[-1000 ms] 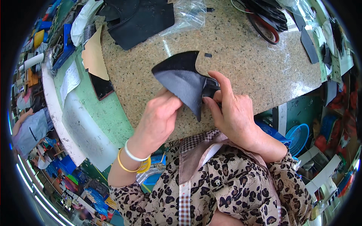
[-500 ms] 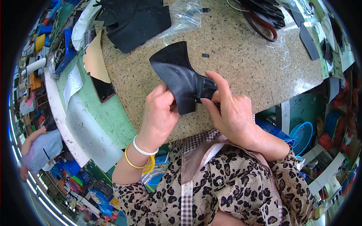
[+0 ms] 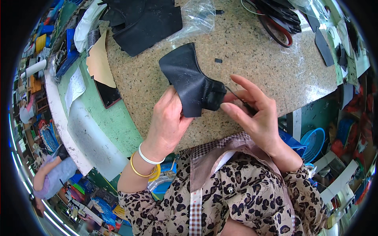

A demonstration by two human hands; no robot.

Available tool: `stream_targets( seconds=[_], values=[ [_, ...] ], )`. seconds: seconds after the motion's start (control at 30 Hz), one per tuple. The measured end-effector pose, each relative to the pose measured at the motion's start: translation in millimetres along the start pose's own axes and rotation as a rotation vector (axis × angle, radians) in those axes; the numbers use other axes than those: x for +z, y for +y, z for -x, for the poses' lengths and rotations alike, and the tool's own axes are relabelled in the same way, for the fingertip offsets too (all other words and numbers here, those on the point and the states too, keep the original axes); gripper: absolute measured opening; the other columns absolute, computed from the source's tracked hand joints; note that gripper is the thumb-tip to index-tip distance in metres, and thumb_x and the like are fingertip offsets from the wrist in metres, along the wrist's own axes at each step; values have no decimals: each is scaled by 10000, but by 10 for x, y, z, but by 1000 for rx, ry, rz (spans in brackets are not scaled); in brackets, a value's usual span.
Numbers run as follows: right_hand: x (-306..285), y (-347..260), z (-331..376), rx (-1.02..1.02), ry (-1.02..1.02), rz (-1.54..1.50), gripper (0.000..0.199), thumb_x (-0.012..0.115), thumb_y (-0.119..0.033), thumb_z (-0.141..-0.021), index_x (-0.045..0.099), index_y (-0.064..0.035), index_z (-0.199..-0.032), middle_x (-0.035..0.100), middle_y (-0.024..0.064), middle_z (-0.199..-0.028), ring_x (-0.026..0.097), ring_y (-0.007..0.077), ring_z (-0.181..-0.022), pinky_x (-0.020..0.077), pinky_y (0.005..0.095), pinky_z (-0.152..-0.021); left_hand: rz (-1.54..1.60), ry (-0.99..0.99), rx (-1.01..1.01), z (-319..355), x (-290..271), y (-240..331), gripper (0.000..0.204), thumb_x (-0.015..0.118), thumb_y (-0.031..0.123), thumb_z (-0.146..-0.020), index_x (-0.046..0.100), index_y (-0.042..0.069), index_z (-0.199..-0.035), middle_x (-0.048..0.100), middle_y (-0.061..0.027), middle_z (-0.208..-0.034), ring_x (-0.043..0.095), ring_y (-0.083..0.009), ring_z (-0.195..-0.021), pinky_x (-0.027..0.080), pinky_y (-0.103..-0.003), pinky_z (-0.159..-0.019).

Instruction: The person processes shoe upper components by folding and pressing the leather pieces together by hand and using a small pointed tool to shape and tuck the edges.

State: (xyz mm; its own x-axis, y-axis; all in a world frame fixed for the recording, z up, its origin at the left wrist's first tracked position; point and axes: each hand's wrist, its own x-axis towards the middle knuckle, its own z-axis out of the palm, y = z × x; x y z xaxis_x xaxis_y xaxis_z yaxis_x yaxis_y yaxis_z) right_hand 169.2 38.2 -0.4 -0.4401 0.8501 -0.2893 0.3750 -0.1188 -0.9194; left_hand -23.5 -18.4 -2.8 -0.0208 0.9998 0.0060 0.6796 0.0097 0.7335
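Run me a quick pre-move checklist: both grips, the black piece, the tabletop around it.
1. Left grip on the curved black leather-like piece: ok, fingers partly behind it.
2. Slim dark rod-like implement in the right grip: ok, among its fingers.
3. Right thumb touching the piece's right end: cannot tell, too close.
4. Piece flat: not ok, visibly bent.
5. Small black rectangular scrap apart from the piece: ok, on the speckled stone tabletop.

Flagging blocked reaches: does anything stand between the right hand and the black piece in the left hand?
No separate obstacle shows. The right hand is close beside the black piece, which the left hand holds. Only a thin dark item, apparently held in the right hand, spans part of the gap; contact is unclear.
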Motion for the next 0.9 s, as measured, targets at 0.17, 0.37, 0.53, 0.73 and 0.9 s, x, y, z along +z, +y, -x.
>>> stream_targets(
  seconds=[0.17, 0.37, 0.53, 0.73, 0.9],
  values=[
    [106, -80, -103, -53, 25, 90, 503, 675, -67, -734, 473, -39, -1194, 639, 83, -724, 460, 85, -472, 395, 210, -487, 33, -1, -34, 17, 10, 72, 392, 678, 11, -649, 542, -1, -1016, 542, -144, -856, 575, -319, -753, 472, -393, -652],
    [203, -93, -83, 41, 33, -6, 461, 639, 9, -753, 496, -26, -1191, 566, -38, -761, 350, -17, -578, 294, 137, -524, 76, 70, -219, 17, 50, 157, 292, 652, -5, -641, 513, 0, -898, 538, -124, -793, 568, -299, -702, 463, -383, -614],
    [182, -28, -165, -72, 81, 25, 298, 646, -66, -748, 590, 12, -1030, 623, 71, -692, 444, 60, -481, 396, 206, -487, 96, 156, -228, 104, 166, 116, 250, 593, -42, -634, 483, -1, -854, 507, -109, -750, 541, -281, -668, 452, -368, -585],
    [69, -134, -324, 52, -58, 96, 309, 643, -84, -808, 566, 57, -1073, 644, 72, -958, 555, 68, -864, 451, 204, -753, 200, 164, -214, 131, 161, 126, 256, 589, -54, -635, 505, -2, -872, 480, -99, -746, 523, -244, -641, 443, -329, -553],
    [-12, -299, -423, 63, -208, 282, 331, 646, -58, -777, 566, 44, -1082, 641, 76, -1000, 556, 68, -881, 449, 210, -776, 233, 192, -230, 205, 201, 83, 241, 587, -54, -662, 539, 7, -890, 475, -105, -753, 514, -244, -637, 443, -334, -556]
  ],
)
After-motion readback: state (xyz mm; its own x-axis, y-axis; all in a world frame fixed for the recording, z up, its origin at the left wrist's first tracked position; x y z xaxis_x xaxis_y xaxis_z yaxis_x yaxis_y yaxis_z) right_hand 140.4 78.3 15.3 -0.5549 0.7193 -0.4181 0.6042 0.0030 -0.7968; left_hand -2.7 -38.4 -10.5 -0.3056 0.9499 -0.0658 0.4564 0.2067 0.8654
